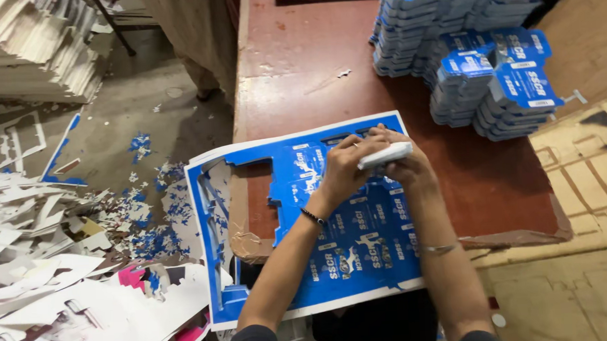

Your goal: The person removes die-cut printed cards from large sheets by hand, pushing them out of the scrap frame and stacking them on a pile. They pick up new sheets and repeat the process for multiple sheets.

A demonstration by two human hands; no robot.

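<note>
Floor, left: white and blue paper scraps (pixel 82 269) lie heaped, stripped waste by the look of it.
Sheet: blue die-cut sheet (pixel 306 225) lies on near counter (pixel 299 68) edge, overhanging; left part already punched out, right rows still in.
Left hand (pixel 348 168): fingers curled, pressing on the sheet.
Right hand (pixel 402 163): closed on small white stack of pieces (pixel 385 155).
Far right: stacks of punched blue cards (pixel 469 47), well apart, nothing obstructing.
</note>
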